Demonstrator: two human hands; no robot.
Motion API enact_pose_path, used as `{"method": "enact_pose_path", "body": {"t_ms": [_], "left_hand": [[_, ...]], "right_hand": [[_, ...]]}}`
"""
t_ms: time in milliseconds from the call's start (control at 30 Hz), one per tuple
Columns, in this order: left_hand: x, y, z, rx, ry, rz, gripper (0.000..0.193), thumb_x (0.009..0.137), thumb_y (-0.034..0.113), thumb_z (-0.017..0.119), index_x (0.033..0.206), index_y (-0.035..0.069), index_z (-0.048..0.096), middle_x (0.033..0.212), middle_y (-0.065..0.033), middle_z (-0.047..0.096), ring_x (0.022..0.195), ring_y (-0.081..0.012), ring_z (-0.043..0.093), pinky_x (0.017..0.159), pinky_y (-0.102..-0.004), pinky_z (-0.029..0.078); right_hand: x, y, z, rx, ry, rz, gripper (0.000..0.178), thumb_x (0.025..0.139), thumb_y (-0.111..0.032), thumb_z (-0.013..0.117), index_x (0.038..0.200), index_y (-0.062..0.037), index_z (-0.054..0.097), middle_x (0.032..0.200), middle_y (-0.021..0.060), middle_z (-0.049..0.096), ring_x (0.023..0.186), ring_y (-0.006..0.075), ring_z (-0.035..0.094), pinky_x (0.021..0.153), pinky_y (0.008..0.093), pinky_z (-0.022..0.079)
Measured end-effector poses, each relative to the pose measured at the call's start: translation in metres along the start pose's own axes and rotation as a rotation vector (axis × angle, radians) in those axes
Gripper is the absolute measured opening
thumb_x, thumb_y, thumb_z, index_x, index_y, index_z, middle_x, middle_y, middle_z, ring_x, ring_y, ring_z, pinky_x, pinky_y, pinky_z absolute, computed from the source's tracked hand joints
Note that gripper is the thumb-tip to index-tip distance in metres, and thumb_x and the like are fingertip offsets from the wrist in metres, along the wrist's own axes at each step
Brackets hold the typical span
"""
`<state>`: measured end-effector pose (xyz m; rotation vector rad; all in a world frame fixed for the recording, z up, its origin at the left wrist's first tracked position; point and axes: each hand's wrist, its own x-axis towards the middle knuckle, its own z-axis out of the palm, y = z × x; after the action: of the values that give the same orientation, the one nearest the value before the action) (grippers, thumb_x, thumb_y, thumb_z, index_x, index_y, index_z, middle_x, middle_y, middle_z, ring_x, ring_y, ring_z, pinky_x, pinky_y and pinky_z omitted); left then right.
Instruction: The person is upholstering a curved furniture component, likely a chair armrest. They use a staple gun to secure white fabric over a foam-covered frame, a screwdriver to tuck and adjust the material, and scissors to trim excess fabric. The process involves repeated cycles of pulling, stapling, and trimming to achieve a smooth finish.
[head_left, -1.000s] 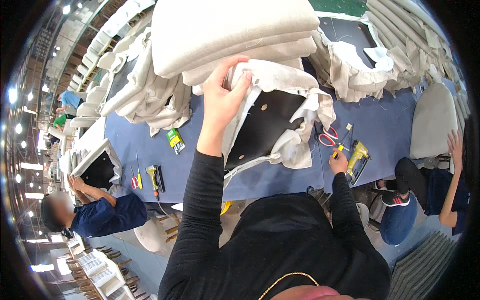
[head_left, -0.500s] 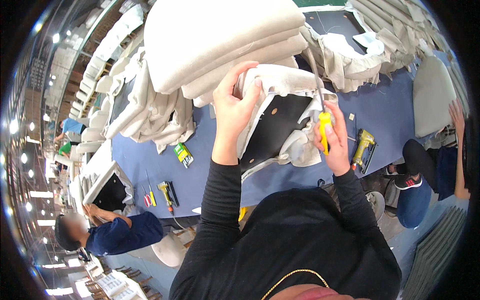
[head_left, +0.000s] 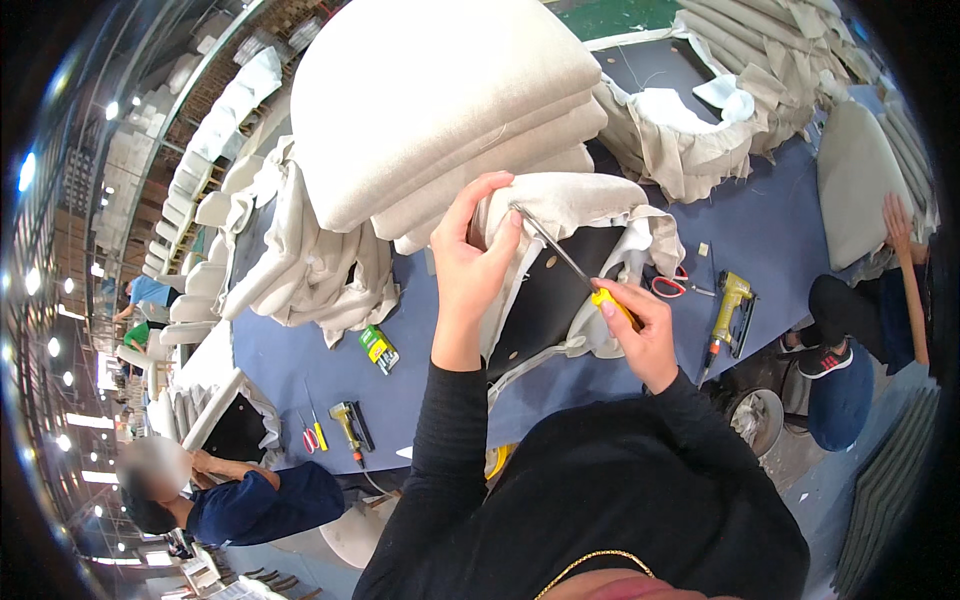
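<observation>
A seat cushion [head_left: 590, 193] in pale beige fabric, with a black underside panel, lies before me on the blue table. My left hand [head_left: 475, 262] grips its upper left corner, thumb on the turned fabric edge and fingers round the outer side. In my right hand [head_left: 643, 330] is a yellow-handled screwdriver [head_left: 612, 302]. Its long metal shaft slants up and left across the black panel. The tip touches the fabric edge close to my left thumb. Loose fabric bunches along the cushion's right side.
Finished cushions [head_left: 440, 110] are stacked behind. Red-handled scissors [head_left: 670, 283] and a staple gun [head_left: 733, 305] lie right; another staple gun [head_left: 350, 432] and a green box [head_left: 378, 348] lie left. Co-workers are at the left and right; the right one's hand [head_left: 897, 222] touches a grey cushion [head_left: 862, 185].
My right hand has moved down and left, and the screwdriver has swung from pointing up to pointing at the corner by my left thumb. The scissors at right now show.
</observation>
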<state>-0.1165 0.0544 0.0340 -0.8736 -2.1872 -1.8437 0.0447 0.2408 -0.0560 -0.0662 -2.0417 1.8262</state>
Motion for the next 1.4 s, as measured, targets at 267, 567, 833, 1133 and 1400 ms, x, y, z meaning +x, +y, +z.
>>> {"method": "enact_pose_path", "body": {"t_ms": [267, 567, 833, 1133, 1400], "left_hand": [[-0.001, -0.003, -0.004, -0.001, 0.022, -0.010, 0.040, 0.097, -0.001, 0.070, 0.137, 0.000, 0.067, 0.133, -0.0061, 0.070, 0.120, -0.0110, 0.064, 0.104, -0.0265, 0.048], [-0.007, 0.003, -0.004, -0.054, 0.064, -0.038, 0.039, 0.090, -0.001, 0.074, 0.129, 0.001, 0.072, 0.132, -0.0100, 0.072, 0.122, -0.0169, 0.065, 0.106, -0.0309, 0.049], [-0.009, 0.003, -0.006, -0.078, 0.066, -0.043, 0.040, 0.089, 0.000, 0.074, 0.129, 0.001, 0.072, 0.132, -0.0110, 0.073, 0.122, -0.0172, 0.066, 0.106, -0.0308, 0.049], [-0.007, -0.003, -0.011, -0.014, -0.003, -0.020, 0.043, 0.095, 0.000, 0.070, 0.138, -0.002, 0.066, 0.134, -0.0092, 0.071, 0.122, -0.0149, 0.065, 0.107, -0.0300, 0.048], [-0.004, 0.012, -0.003, -0.068, -0.026, -0.062, 0.045, 0.088, 0.003, 0.076, 0.132, 0.001, 0.070, 0.123, -0.0082, 0.074, 0.113, -0.0149, 0.068, 0.101, -0.0304, 0.052]], "right_hand": [[0.006, -0.005, -0.006, -0.079, 0.017, -0.027, 0.036, 0.095, -0.011, 0.080, 0.130, -0.0035, 0.076, 0.105, 0.0146, 0.079, 0.086, 0.0155, 0.072, 0.078, 0.0291, 0.054], [0.033, -0.010, -0.039, -0.444, 0.053, -0.437, 0.043, 0.083, -0.003, 0.085, 0.125, -0.0078, 0.080, 0.097, 0.0117, 0.077, 0.082, 0.0263, 0.073, 0.073, 0.0342, 0.056], [0.053, -0.039, -0.063, -0.510, -0.042, -0.486, 0.040, 0.082, -0.003, 0.084, 0.122, -0.0067, 0.080, 0.095, 0.0130, 0.076, 0.082, 0.0293, 0.073, 0.073, 0.0358, 0.056], [0.059, -0.049, -0.067, -0.533, -0.044, -0.492, 0.035, 0.082, -0.005, 0.083, 0.118, -0.0061, 0.082, 0.092, 0.0127, 0.077, 0.080, 0.0295, 0.072, 0.071, 0.0366, 0.056], [0.059, -0.085, -0.088, -0.656, -0.103, -0.486, 0.034, 0.080, -0.003, 0.083, 0.114, -0.0067, 0.082, 0.092, 0.0108, 0.077, 0.079, 0.0284, 0.072, 0.070, 0.0356, 0.056]]}}
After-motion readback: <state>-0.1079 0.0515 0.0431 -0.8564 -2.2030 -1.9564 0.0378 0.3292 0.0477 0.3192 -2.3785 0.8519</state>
